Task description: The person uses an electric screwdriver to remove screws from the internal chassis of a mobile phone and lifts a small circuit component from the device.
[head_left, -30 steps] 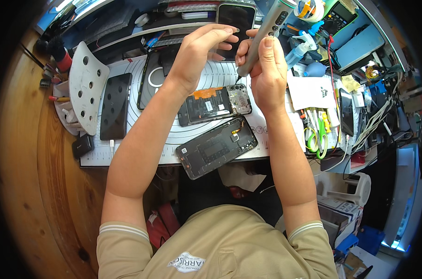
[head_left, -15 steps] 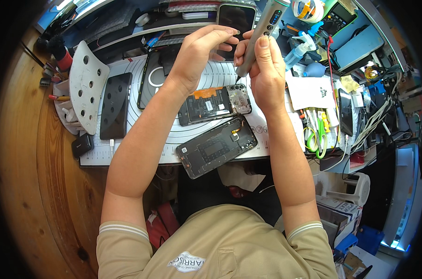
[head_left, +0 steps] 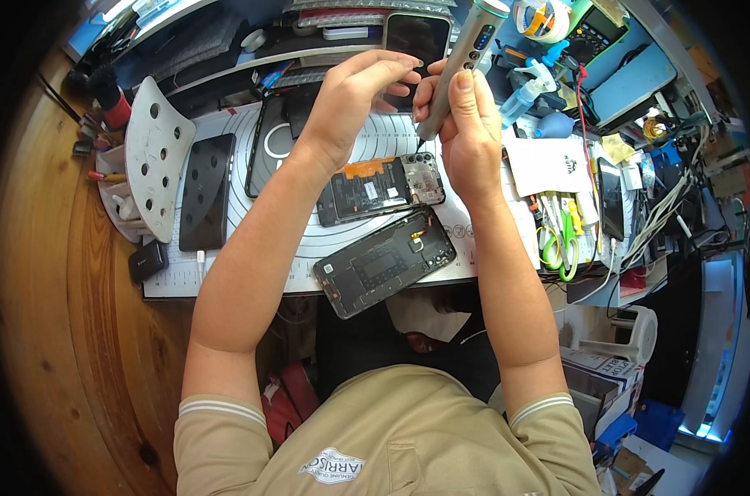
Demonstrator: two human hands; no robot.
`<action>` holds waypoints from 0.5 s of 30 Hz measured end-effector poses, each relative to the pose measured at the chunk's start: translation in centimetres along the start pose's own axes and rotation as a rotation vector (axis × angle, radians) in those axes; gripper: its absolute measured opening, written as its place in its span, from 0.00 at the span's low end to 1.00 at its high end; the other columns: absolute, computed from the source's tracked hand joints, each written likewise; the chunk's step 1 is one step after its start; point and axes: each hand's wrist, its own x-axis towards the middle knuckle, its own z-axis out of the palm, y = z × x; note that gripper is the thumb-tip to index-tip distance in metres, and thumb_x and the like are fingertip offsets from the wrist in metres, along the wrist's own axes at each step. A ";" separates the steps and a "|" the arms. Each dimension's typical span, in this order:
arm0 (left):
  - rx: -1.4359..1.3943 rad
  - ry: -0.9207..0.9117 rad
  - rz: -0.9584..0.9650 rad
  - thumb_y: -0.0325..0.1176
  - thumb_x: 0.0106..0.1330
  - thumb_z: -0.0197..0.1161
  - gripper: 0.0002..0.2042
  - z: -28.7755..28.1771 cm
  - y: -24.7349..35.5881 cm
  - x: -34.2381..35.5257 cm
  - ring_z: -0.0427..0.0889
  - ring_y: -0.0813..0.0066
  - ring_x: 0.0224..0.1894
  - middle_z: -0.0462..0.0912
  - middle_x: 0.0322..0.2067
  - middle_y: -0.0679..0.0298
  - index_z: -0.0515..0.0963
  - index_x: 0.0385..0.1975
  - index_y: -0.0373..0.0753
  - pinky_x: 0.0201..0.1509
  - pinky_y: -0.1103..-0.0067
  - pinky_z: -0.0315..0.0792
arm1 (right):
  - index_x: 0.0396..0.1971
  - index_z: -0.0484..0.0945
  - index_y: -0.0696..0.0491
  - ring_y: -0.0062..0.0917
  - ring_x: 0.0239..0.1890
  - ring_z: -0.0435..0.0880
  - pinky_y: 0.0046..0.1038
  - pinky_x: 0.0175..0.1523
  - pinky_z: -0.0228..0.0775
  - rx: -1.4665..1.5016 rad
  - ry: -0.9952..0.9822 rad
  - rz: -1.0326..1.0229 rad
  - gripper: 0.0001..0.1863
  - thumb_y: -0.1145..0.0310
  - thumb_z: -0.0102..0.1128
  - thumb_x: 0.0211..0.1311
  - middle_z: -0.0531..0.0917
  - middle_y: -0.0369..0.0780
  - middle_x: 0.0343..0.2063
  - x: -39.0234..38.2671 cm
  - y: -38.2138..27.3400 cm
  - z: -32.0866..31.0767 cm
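My right hand is wrapped round a grey electric screwdriver, held tilted with its thin bit pointing down. The bit ends by the camera corner of an opened phone; whether it touches cannot be told. An orange flex ribbon, a dark battery and a metal shield show inside that phone. Raised over the mat to the left of the screwdriver, my left hand has loosely bent fingers apart, with nothing visible in them. Nearer to me lies a detached dark back cover, its inner side up, over the mat's front edge.
A white ruled work mat covers the bench. A dark phone with a cable lies left, beside a white perforated holder. At right are green-handled scissors, a spray bottle, a white pouch and tangled cables.
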 end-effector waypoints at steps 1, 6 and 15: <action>0.010 -0.002 -0.005 0.40 0.73 0.54 0.18 0.0 0.0 0.0 0.82 0.74 0.48 0.86 0.45 0.62 0.82 0.52 0.36 0.52 0.76 0.71 | 0.53 0.69 0.59 0.23 0.37 0.74 0.26 0.46 0.70 -0.001 0.001 -0.003 0.21 0.54 0.39 0.84 0.77 0.41 0.36 0.0 0.0 0.0; 0.025 0.001 -0.059 0.38 0.72 0.56 0.16 0.3 0.2 0.0 0.82 0.74 0.47 0.86 0.44 0.62 0.82 0.51 0.36 0.51 0.76 0.72 | 0.56 0.69 0.60 0.23 0.37 0.75 0.27 0.48 0.71 0.018 0.031 0.034 0.22 0.55 0.40 0.84 0.78 0.41 0.37 0.2 -0.2 -0.2; 0.364 -0.046 -0.064 0.28 0.65 0.65 0.13 -0.1 -1.9 0.3 0.83 0.77 0.43 0.88 0.41 0.61 0.83 0.48 0.32 0.50 0.78 0.76 | 0.58 0.71 0.58 0.18 0.35 0.77 0.23 0.45 0.72 0.075 0.173 -0.072 0.21 0.56 0.42 0.84 0.80 0.38 0.35 -0.2 -2.8 -2.4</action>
